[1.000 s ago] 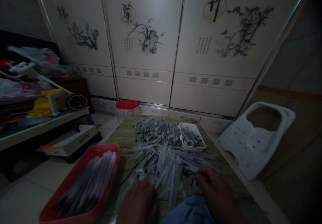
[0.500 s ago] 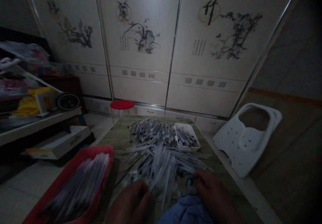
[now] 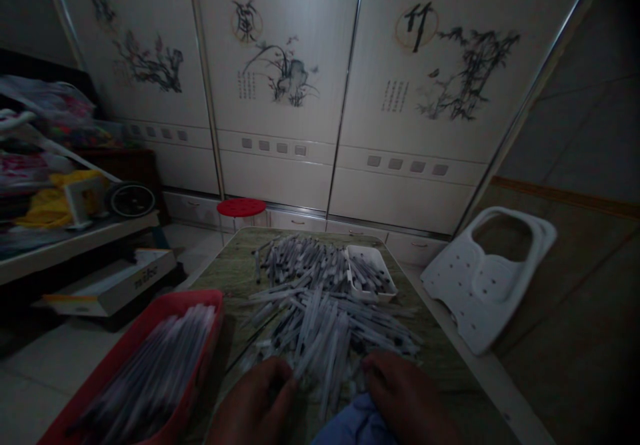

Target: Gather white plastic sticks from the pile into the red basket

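Clear, slim pen-like tubes (image 3: 320,345) lie in a loose heap on the table in front of me. My left hand (image 3: 257,398) is at the heap's near left side, fingers curled and thumb close to them; anything held there is lost in the dimness. On the near right, my right hand (image 3: 403,392) is closed with its fingertips together by the tube ends, and I cannot make out what is in it. Behind the tubes sits a pile of shorter, dark-tipped pieces (image 3: 305,258). More of them fill a white tray (image 3: 350,275).
A red basket (image 3: 217,328) packed with long, slim pens or tubes stands left of the table (image 3: 450,365). Blue cloth (image 3: 355,422) shows at the near edge. Beyond are a red stool (image 3: 241,207) and, rightward, a white perforated plastic piece (image 3: 485,285).
My right hand has moved left and slightly nearer to me, closer to the middle of the heap. My left hand stays almost where it was.
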Demonstrator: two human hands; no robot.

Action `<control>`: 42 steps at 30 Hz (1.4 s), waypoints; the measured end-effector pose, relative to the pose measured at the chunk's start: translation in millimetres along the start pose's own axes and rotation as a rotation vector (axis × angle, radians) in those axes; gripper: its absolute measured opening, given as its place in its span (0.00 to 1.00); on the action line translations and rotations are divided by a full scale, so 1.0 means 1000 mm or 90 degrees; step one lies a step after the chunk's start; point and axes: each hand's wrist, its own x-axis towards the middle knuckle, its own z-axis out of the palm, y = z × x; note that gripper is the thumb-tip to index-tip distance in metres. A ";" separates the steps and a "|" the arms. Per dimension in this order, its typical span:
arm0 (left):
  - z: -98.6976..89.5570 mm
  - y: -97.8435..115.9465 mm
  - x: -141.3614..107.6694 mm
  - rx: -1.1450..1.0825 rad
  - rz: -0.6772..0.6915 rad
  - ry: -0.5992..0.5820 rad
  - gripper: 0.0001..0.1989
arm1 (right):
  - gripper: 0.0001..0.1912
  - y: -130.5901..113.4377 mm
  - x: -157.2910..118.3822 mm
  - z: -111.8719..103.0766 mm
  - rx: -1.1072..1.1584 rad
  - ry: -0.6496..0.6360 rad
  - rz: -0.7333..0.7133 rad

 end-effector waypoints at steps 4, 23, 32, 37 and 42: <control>-0.002 0.001 0.000 -0.007 0.000 -0.004 0.14 | 0.13 0.002 -0.005 -0.010 0.021 -0.018 -0.013; 0.001 0.003 0.000 -0.030 0.011 -0.003 0.14 | 0.15 -0.008 -0.008 -0.006 -0.063 -0.051 0.006; 0.002 0.002 0.000 -0.057 0.007 0.014 0.14 | 0.11 -0.003 -0.006 -0.003 -0.040 -0.021 0.012; 0.001 0.005 -0.001 -0.085 0.010 0.021 0.14 | 0.09 -0.003 -0.005 -0.003 -0.013 -0.010 -0.037; 0.000 0.009 0.000 -0.169 -0.015 0.041 0.14 | 0.10 -0.002 -0.002 -0.001 0.048 0.013 -0.075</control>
